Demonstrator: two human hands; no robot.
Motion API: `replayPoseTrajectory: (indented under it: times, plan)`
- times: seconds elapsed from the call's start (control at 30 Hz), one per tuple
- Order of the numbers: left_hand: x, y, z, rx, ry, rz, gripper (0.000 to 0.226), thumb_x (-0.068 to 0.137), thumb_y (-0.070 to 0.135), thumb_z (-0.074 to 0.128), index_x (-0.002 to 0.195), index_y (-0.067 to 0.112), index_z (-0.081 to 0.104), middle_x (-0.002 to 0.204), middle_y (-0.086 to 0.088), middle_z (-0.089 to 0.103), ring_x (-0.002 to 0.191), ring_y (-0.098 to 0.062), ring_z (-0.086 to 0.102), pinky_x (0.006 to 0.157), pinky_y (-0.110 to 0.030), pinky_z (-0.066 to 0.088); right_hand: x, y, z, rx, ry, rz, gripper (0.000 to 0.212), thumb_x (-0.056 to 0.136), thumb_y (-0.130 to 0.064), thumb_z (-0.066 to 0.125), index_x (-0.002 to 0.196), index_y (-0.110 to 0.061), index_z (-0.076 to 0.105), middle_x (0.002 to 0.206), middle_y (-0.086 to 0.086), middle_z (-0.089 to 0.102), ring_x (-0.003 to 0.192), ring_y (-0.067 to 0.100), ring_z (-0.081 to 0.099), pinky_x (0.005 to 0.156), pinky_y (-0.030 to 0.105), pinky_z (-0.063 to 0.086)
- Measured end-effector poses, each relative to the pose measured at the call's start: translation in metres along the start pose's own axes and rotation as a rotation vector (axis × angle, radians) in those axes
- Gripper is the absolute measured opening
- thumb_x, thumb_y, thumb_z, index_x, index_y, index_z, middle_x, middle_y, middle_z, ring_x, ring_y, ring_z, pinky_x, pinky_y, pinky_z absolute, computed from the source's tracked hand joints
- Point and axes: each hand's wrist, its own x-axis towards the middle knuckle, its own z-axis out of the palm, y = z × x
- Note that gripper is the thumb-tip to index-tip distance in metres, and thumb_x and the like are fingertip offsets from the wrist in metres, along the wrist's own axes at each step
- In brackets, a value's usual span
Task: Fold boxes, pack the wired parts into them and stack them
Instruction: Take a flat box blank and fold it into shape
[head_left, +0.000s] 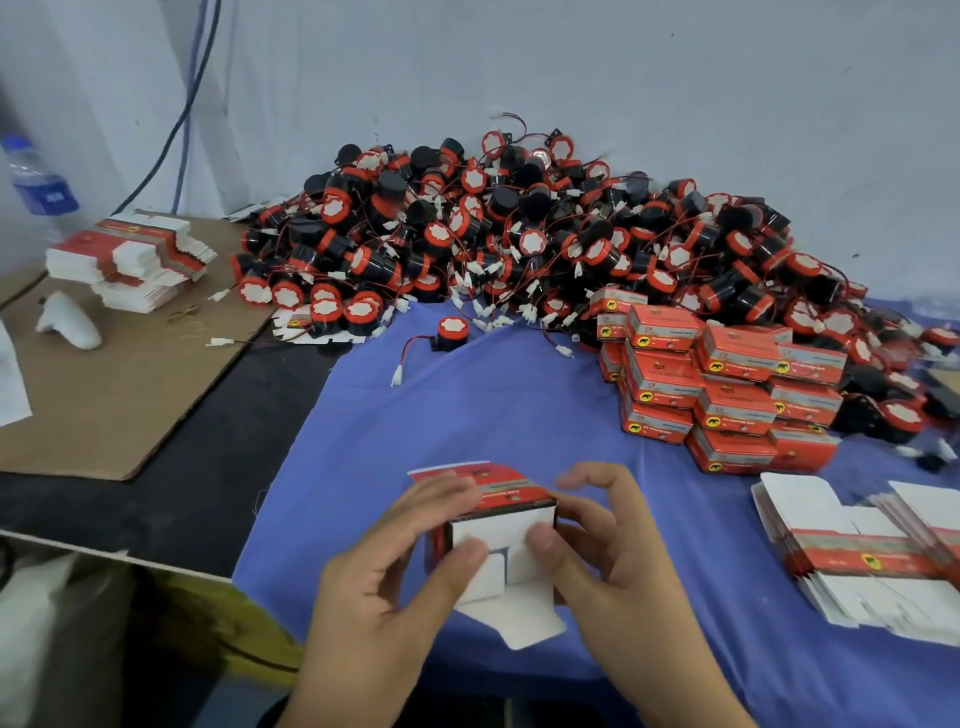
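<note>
Nearest me, my left hand and right hand grip a half-folded red box, pressing its end flaps, over the blue cloth.

Against the grey wall, far left: a blue-labelled water bottle, dark cables hanging beside it. On the black table, a brown cardboard sheet bearing a white plastic object and rubber bands — to its right, a blue cloth.
</note>
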Motion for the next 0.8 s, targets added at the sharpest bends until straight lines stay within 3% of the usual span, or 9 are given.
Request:
replayPoseTrajectory:
  times: [0.07, 0.13, 0.23, 0.3, 0.37, 0.47, 0.57, 0.73, 0.8]
  plan:
    - [0.002, 0.0, 0.002, -0.04, 0.075, -0.05, 0.034, 0.075, 0.033, 0.073, 0.107, 0.044, 0.074, 0.115, 0.018, 0.072, 0.114, 0.002, 0.063, 0.087, -0.009, 0.05, -0.002, 0.001, -0.001, -0.076, 0.015, -0.09, 0.014, 0.097, -0.027, 0.065, 0.091, -0.027, 0.053, 0.09, -0.011, 0.072, 0.078, 0.009, 0.066, 0.059, 0.028, 0.051]
    - [0.004, 0.001, 0.002, -0.077, 0.135, -0.106, 0.033, 0.076, 0.034, 0.072, 0.107, 0.045, 0.074, 0.109, 0.016, 0.074, 0.103, -0.001, 0.068, 0.079, -0.01, 0.053, -0.007, -0.001, -0.006, -0.184, -0.105, -0.093, 0.027, 0.094, -0.054, 0.06, 0.093, -0.027, 0.059, 0.087, -0.013, 0.067, 0.066, 0.018, 0.054, 0.063, 0.03, 0.046]
    - [0.005, 0.002, 0.0, -0.126, 0.167, -0.137, 0.03, 0.079, 0.034, 0.07, 0.107, 0.044, 0.075, 0.106, 0.012, 0.075, 0.097, -0.004, 0.071, 0.07, -0.012, 0.055, -0.013, -0.002, -0.013, -0.233, -0.28, 0.028, 0.052, 0.079, -0.072, 0.068, 0.112, -0.032, 0.064, 0.131, -0.02, 0.063, 0.072, 0.019, 0.063, 0.074, 0.033, 0.054]
    - [0.003, 0.004, 0.003, -0.146, 0.144, -0.134, 0.03, 0.076, 0.037, 0.071, 0.106, 0.042, 0.075, 0.107, 0.012, 0.075, 0.099, -0.005, 0.07, 0.071, -0.013, 0.055, -0.015, -0.003, -0.006, -0.191, -0.157, -0.01, 0.038, 0.075, -0.054, 0.08, 0.101, -0.029, 0.067, 0.133, -0.017, 0.064, 0.066, 0.01, 0.062, 0.069, 0.028, 0.055]
    - [-0.001, 0.005, 0.009, -0.16, 0.115, -0.111, 0.031, 0.075, 0.038, 0.074, 0.106, 0.038, 0.076, 0.108, 0.01, 0.074, 0.104, -0.006, 0.069, 0.074, -0.014, 0.055, -0.017, -0.002, 0.006, 0.002, 0.017, -0.034, 0.03, 0.078, -0.036, 0.084, 0.093, -0.021, 0.063, 0.114, -0.005, 0.072, 0.073, 0.012, 0.063, 0.067, 0.039, 0.059]
    - [-0.008, 0.007, 0.018, -0.128, 0.074, 0.033, 0.02, 0.087, 0.029, 0.075, 0.107, 0.033, 0.074, 0.121, 0.01, 0.07, 0.125, -0.007, 0.059, 0.093, -0.018, 0.051, -0.018, 0.001, 0.018, 0.27, 0.175, 0.048, 0.049, 0.073, -0.017, 0.083, 0.112, -0.032, 0.058, 0.109, 0.005, 0.072, 0.104, 0.022, 0.069, 0.079, 0.049, 0.061]
    - [-0.011, 0.003, 0.023, -0.119, 0.064, 0.104, 0.019, 0.099, 0.028, 0.057, 0.112, 0.032, 0.07, 0.131, 0.009, 0.066, 0.138, -0.008, 0.047, 0.103, -0.019, 0.045, -0.02, -0.003, 0.026, 0.174, 0.204, 0.01, 0.052, 0.084, 0.002, 0.073, 0.115, -0.038, 0.067, 0.111, 0.002, 0.073, 0.106, 0.019, 0.068, 0.087, 0.055, 0.059]
    - [-0.016, -0.007, 0.03, -0.228, 0.218, 0.113, 0.028, 0.082, 0.0, 0.068, 0.094, 0.025, 0.068, 0.115, -0.006, 0.068, 0.137, -0.024, 0.049, 0.094, -0.06, 0.052, -0.024, -0.002, 0.039, 0.121, 0.223, -0.025, 0.044, 0.082, 0.01, 0.073, 0.104, -0.028, 0.069, 0.104, 0.003, 0.073, 0.102, 0.021, 0.069, 0.07, 0.034, 0.062]
    - [-0.018, -0.011, 0.033, -0.191, 0.275, 0.146, 0.036, 0.077, -0.01, 0.066, 0.085, 0.025, 0.065, 0.106, -0.006, 0.068, 0.133, -0.028, 0.053, 0.086, -0.062, 0.055, -0.026, 0.0, 0.047, 0.112, 0.249, -0.004, 0.046, 0.08, 0.012, 0.073, 0.102, -0.028, 0.068, 0.102, 0.004, 0.074, 0.1, 0.022, 0.069, 0.068, 0.032, 0.062]
